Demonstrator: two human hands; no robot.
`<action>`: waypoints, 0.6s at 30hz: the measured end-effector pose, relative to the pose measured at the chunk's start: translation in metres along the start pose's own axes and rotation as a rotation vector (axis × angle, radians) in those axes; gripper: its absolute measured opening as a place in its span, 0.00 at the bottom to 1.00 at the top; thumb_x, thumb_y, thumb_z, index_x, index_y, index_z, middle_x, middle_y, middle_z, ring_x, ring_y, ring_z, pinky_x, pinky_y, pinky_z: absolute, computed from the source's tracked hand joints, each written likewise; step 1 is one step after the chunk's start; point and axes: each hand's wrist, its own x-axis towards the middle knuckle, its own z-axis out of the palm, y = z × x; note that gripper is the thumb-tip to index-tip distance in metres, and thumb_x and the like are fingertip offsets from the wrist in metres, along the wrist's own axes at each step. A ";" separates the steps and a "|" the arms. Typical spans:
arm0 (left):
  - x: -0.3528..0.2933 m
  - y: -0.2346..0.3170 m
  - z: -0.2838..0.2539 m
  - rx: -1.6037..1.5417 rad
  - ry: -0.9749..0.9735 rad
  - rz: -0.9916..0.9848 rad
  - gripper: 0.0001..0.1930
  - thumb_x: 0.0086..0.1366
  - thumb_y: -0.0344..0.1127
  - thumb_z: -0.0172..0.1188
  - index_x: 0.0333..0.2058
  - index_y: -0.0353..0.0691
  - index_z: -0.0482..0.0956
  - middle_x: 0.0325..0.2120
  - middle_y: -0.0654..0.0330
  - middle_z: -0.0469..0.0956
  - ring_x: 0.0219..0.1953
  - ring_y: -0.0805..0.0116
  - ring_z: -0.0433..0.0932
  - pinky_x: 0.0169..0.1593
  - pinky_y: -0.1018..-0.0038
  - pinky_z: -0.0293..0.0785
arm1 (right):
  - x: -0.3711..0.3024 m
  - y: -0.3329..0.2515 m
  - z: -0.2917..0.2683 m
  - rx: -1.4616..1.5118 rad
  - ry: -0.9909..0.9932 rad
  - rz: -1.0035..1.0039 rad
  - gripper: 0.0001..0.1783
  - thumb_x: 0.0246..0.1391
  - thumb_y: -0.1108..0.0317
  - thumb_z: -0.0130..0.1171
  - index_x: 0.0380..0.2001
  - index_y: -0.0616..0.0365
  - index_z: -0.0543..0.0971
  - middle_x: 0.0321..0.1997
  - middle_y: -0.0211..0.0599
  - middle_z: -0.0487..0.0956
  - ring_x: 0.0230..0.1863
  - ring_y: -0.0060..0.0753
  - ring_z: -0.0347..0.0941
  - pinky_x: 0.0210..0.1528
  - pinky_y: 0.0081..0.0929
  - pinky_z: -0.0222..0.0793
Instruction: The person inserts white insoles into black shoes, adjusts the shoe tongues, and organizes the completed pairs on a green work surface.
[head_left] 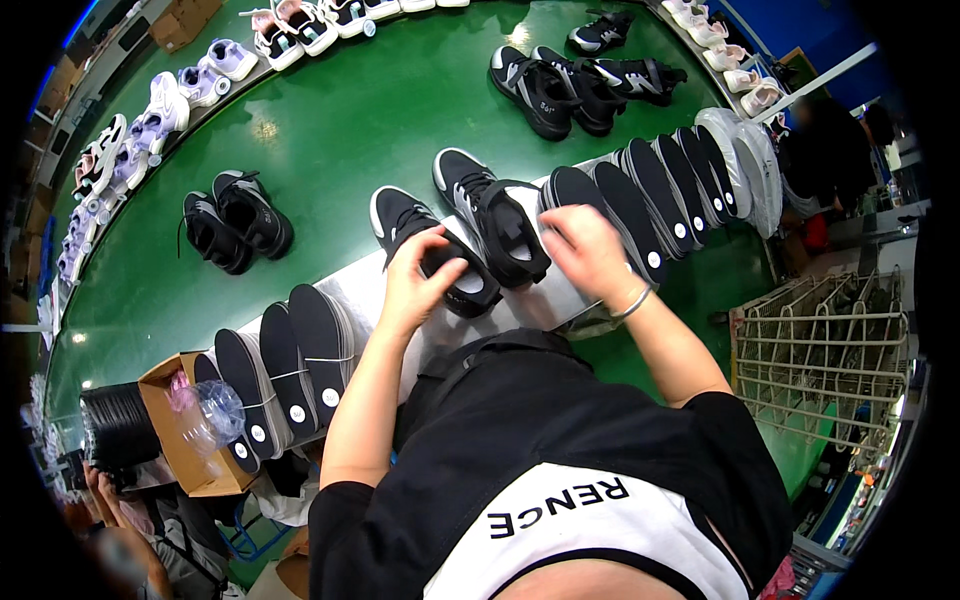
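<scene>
Now both hands (500, 265) touch two black sneakers (460, 235); left grips one.

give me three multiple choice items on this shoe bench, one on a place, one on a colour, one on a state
1. Where does the row of upright black insoles stand?
A. to the right of the person's right hand
B. inside the brown cardboard box
C. in the wire basket

2. What colour is the broad work surface under the shoes?
A. red
B. green
C. yellow

3. What is the left hand doing?
A. hanging free above the bench
B. resting on the wire basket
C. reaching into the opening of a black sneaker with white sole

Answers:
1 A: the insoles fan out along the grey strip past the right hand.
2 B: the surface is glossy green all around the pairs.
3 C: its fingers curl at the shoe's collar, and the hand touches the shoe.
</scene>
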 end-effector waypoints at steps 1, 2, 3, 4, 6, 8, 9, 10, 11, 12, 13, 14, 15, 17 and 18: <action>-0.002 -0.002 0.001 0.272 -0.015 0.054 0.24 0.42 0.39 0.66 0.38 0.38 0.67 0.40 0.55 0.70 0.42 0.58 0.68 0.47 0.67 0.62 | -0.002 0.013 -0.007 -0.060 -0.003 0.092 0.12 0.44 0.67 0.54 0.33 0.59 0.72 0.33 0.40 0.73 0.36 0.42 0.68 0.39 0.32 0.65; -0.001 -0.001 0.005 0.542 -0.038 0.113 0.28 0.39 0.41 0.67 0.38 0.38 0.66 0.38 0.54 0.70 0.41 0.55 0.68 0.47 0.66 0.62 | -0.010 0.031 -0.008 -0.203 -0.031 0.198 0.14 0.43 0.63 0.55 0.34 0.58 0.71 0.34 0.40 0.72 0.39 0.42 0.67 0.40 0.33 0.64; -0.003 0.004 0.009 0.628 -0.007 0.109 0.30 0.36 0.44 0.68 0.38 0.38 0.67 0.37 0.52 0.67 0.42 0.51 0.66 0.46 0.65 0.62 | -0.018 0.044 -0.006 -0.318 -0.115 0.338 0.18 0.40 0.59 0.58 0.34 0.58 0.70 0.37 0.39 0.71 0.41 0.42 0.66 0.41 0.34 0.64; -0.001 0.003 0.013 0.652 0.005 0.126 0.27 0.38 0.42 0.67 0.37 0.38 0.67 0.38 0.52 0.66 0.43 0.52 0.65 0.46 0.64 0.62 | -0.028 0.059 -0.001 -0.376 -0.202 0.468 0.23 0.36 0.53 0.61 0.34 0.56 0.70 0.40 0.38 0.69 0.43 0.42 0.65 0.40 0.38 0.63; 0.007 -0.001 0.016 0.682 0.024 0.241 0.24 0.41 0.39 0.65 0.37 0.37 0.67 0.38 0.51 0.66 0.42 0.51 0.65 0.46 0.64 0.62 | -0.035 0.064 0.006 -0.416 -0.184 0.479 0.24 0.35 0.52 0.62 0.33 0.55 0.70 0.40 0.38 0.69 0.43 0.42 0.65 0.40 0.39 0.63; 0.014 -0.005 0.017 0.684 0.036 0.297 0.18 0.46 0.34 0.61 0.36 0.36 0.68 0.36 0.51 0.67 0.39 0.52 0.67 0.43 0.66 0.64 | -0.033 0.064 0.009 -0.419 -0.159 0.462 0.24 0.33 0.52 0.63 0.32 0.54 0.70 0.39 0.37 0.69 0.42 0.41 0.65 0.39 0.39 0.62; 0.017 -0.007 0.016 0.671 0.051 0.277 0.16 0.47 0.34 0.60 0.34 0.36 0.69 0.35 0.52 0.69 0.38 0.53 0.68 0.42 0.67 0.65 | -0.031 0.061 0.007 -0.412 -0.183 0.527 0.24 0.32 0.52 0.63 0.32 0.54 0.71 0.38 0.37 0.70 0.42 0.40 0.65 0.38 0.38 0.61; 0.019 -0.008 0.013 0.657 0.067 0.258 0.14 0.47 0.34 0.59 0.33 0.36 0.70 0.33 0.53 0.70 0.37 0.54 0.69 0.40 0.67 0.66 | -0.029 0.059 0.006 -0.405 -0.208 0.591 0.24 0.31 0.52 0.64 0.31 0.54 0.71 0.37 0.36 0.70 0.42 0.39 0.65 0.38 0.38 0.60; 0.022 -0.008 0.010 0.578 0.115 0.263 0.10 0.48 0.33 0.59 0.30 0.37 0.72 0.28 0.56 0.73 0.34 0.55 0.71 0.38 0.67 0.67 | -0.030 0.060 0.005 -0.405 -0.208 0.592 0.24 0.29 0.52 0.65 0.31 0.53 0.71 0.36 0.35 0.71 0.42 0.39 0.65 0.39 0.36 0.59; 0.026 -0.007 0.007 0.501 0.125 0.198 0.10 0.49 0.35 0.59 0.28 0.37 0.75 0.25 0.56 0.75 0.30 0.56 0.73 0.35 0.69 0.69 | -0.030 0.060 0.004 -0.399 -0.213 0.588 0.25 0.29 0.52 0.65 0.31 0.53 0.71 0.36 0.35 0.71 0.42 0.38 0.65 0.39 0.36 0.58; 0.030 -0.005 0.003 0.440 0.127 0.072 0.10 0.49 0.36 0.60 0.28 0.36 0.76 0.24 0.55 0.76 0.29 0.59 0.74 0.34 0.71 0.69 | -0.029 0.058 0.001 -0.389 -0.209 0.605 0.25 0.29 0.52 0.65 0.31 0.53 0.72 0.36 0.36 0.71 0.42 0.38 0.65 0.40 0.37 0.58; 0.034 -0.003 -0.002 0.376 0.135 -0.052 0.11 0.49 0.37 0.60 0.28 0.36 0.77 0.24 0.55 0.76 0.28 0.62 0.76 0.33 0.73 0.70 | -0.027 0.056 -0.003 -0.380 -0.206 0.617 0.25 0.29 0.52 0.65 0.31 0.53 0.72 0.36 0.36 0.71 0.42 0.39 0.65 0.41 0.37 0.58; 0.039 -0.006 -0.008 0.234 0.081 -0.190 0.12 0.50 0.39 0.60 0.29 0.35 0.77 0.23 0.56 0.77 0.27 0.68 0.76 0.32 0.76 0.69 | -0.028 0.059 -0.004 -0.370 -0.154 0.594 0.25 0.29 0.52 0.65 0.32 0.53 0.72 0.37 0.37 0.70 0.42 0.40 0.65 0.41 0.36 0.58; 0.047 -0.015 -0.015 0.154 0.018 -0.242 0.13 0.51 0.39 0.59 0.29 0.34 0.77 0.22 0.59 0.77 0.25 0.74 0.74 0.31 0.78 0.68 | -0.022 0.054 -0.012 -0.132 0.027 0.488 0.18 0.33 0.60 0.64 0.27 0.57 0.72 0.35 0.39 0.69 0.39 0.38 0.65 0.40 0.30 0.61; 0.049 -0.018 -0.016 0.108 -0.022 -0.294 0.13 0.52 0.39 0.58 0.29 0.33 0.77 0.22 0.60 0.77 0.25 0.75 0.73 0.31 0.78 0.67 | -0.016 0.048 -0.019 0.041 0.106 0.419 0.14 0.35 0.63 0.63 0.25 0.59 0.72 0.34 0.39 0.69 0.37 0.37 0.65 0.39 0.28 0.62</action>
